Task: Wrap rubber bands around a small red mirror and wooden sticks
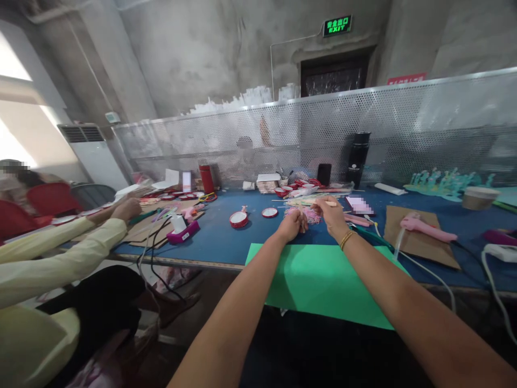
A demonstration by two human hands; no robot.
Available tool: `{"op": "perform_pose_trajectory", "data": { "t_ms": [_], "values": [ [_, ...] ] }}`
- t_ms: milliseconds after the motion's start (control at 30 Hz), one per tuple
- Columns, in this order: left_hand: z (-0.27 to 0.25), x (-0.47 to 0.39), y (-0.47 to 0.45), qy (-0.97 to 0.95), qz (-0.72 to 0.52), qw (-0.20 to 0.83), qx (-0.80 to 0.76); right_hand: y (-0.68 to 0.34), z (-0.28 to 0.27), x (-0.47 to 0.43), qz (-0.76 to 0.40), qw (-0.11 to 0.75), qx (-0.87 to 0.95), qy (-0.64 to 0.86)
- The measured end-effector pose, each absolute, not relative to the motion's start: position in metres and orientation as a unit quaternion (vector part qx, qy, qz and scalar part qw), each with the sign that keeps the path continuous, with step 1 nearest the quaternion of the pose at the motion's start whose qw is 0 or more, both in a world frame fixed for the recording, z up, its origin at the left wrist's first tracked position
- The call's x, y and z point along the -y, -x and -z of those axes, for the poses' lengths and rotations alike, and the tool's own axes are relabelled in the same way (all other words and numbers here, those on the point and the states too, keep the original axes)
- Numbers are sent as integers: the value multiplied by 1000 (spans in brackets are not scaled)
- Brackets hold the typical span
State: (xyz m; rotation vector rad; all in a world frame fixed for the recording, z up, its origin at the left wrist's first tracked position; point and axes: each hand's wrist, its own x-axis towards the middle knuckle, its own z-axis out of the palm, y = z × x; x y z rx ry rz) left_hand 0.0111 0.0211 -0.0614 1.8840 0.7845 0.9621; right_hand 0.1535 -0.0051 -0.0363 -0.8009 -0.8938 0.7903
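Note:
My left hand (293, 224) is closed, its fingers curled in beside a small tangle of pink strands (309, 214). What it grips, if anything, is hidden. To its right, my right hand (332, 215) pinches a pale, thin stick-like tool (331, 204) whose kind I cannot make out. Below both wrists a green sheet (331, 280) hangs over the table's front edge. Just beyond the hands lies a bunch of thin pale sticks (301, 201).
A pink glue gun (430, 228) rests on cardboard (448, 257) at right, cables nearby. Red-rimmed tape rolls (238, 219), a black flask (358, 160), a red flask (206, 179) and a purple power strip (183, 233) stand on the blue table (214, 237). A co-worker's hand (127, 208) is at left.

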Motion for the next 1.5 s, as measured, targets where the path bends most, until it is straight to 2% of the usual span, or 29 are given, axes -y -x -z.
{"op": "perform_pose_trajectory", "data": {
  "t_ms": [233, 433, 667, 1300, 1500],
  "values": [
    [59, -20, -11, -750, -380, 438, -319, -151, 34, 9, -378, 729, 434, 370],
    [60, -21, -11, -740, -382, 447, -328, -153, 34, 5, -359, 754, 398, 379],
    [58, -20, -10, -744, -388, 442, -316, -152, 33, 9, -378, 734, 427, 368],
    [59, -20, -12, -750, -390, 433, -313, -157, 35, 4, -355, 754, 397, 385],
    [57, -19, -12, -750, -384, 438, -314, -154, 32, 9, -380, 728, 438, 365]
  ]
}}
